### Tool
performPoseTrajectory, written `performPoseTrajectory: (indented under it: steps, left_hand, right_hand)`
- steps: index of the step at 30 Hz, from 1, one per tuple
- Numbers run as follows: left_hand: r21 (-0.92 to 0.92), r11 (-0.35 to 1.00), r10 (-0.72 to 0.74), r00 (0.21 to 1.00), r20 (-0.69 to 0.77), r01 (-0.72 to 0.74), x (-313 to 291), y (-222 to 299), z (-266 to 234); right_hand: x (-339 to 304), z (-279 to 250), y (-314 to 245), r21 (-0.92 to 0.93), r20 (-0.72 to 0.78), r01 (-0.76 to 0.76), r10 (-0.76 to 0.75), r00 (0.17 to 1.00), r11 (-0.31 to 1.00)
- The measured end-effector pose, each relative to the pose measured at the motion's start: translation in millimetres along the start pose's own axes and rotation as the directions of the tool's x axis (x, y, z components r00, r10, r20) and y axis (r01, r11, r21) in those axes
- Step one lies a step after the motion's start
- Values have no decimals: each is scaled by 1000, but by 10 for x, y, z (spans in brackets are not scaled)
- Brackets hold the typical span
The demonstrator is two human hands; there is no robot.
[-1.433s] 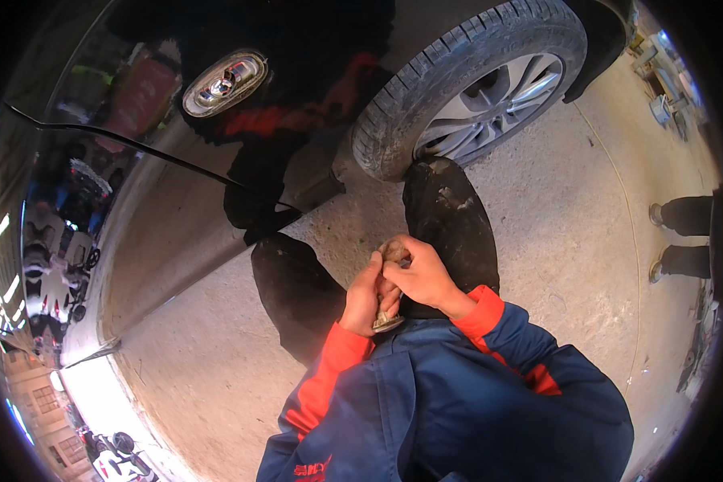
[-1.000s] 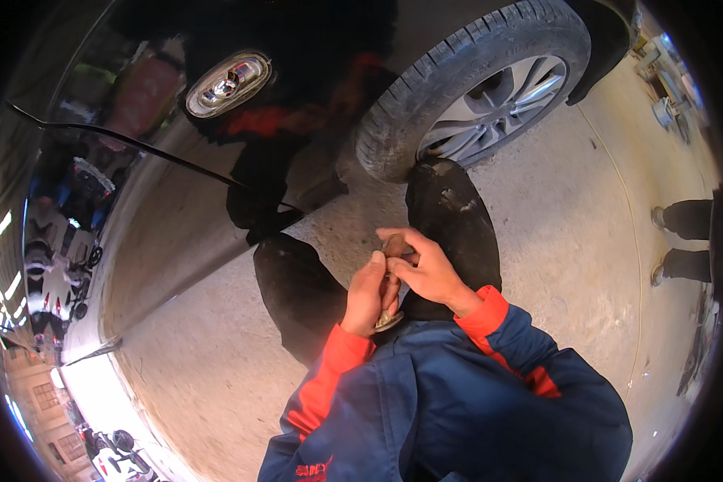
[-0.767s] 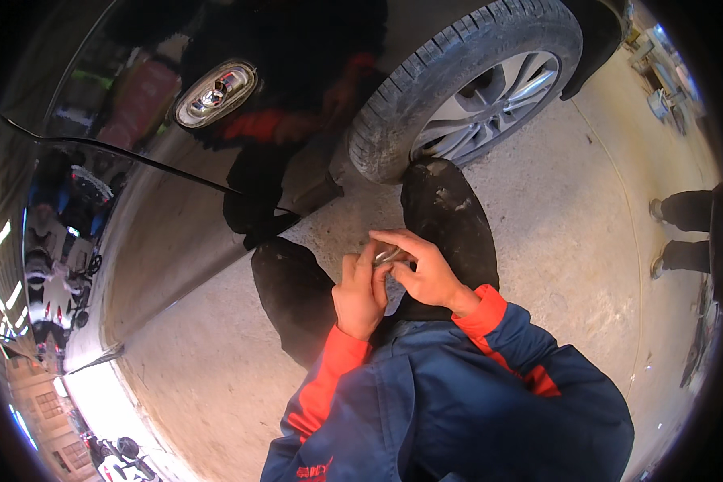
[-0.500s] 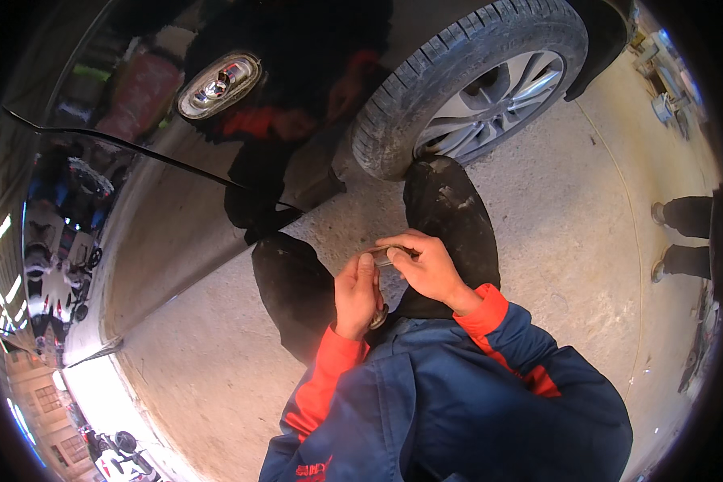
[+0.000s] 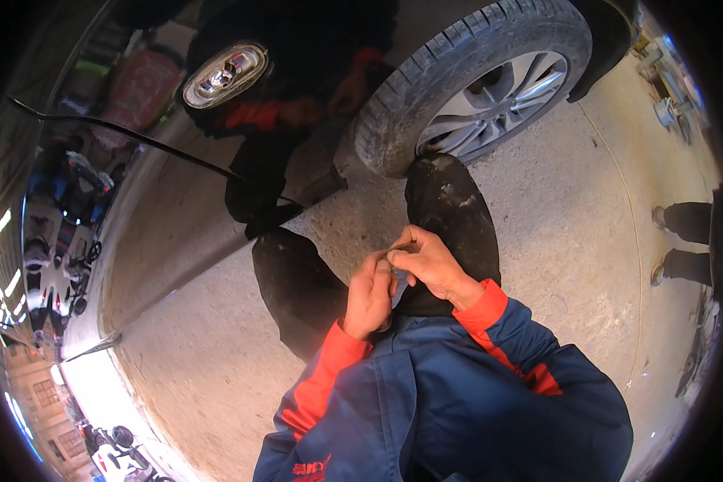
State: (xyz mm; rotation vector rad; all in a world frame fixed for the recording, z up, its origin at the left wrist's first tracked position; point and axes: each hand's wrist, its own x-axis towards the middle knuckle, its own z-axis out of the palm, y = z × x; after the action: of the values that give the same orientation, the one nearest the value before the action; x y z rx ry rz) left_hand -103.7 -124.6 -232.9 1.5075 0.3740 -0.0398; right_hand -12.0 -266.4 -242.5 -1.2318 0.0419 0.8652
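Observation:
My left hand (image 5: 369,294) and my right hand (image 5: 430,263) meet above my lap, between my knees. Their fingertips pinch together on a small, thin, translucent strip (image 5: 398,283). Most of that strip is hidden by the fingers, and its exact kind is not clear. Something dark and rounded lies by the heel of my left hand, mostly covered. Beyond my hands stands the glossy black side of a car, with a clear oval side lamp (image 5: 226,75) in its panel.
A car wheel (image 5: 490,100) with a dusty tyre and silver spokes stands just past my right knee (image 5: 451,201). Concrete floor (image 5: 562,241) spreads around me. Another person's legs (image 5: 687,241) show at the far right. A motorbike (image 5: 116,454) stands at the lower left.
My hands have drawn closer together, the left moving right and slightly up. The strip that stretched between the fingertips is now mostly covered by them.

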Motion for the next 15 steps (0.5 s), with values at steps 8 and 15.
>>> performPoseTrajectory:
  steps: [8,15]
  left_hand:
    - [228,973,47,996,-74,-29,-10,24,-69]
    - [292,956,48,965,-257,30,87,-21,-70]
  right_hand:
    - [43,37,53,-1,21,-17,17,1000,1000]
    - [-95,165,-6,-127,-12,94,-96,995,987]
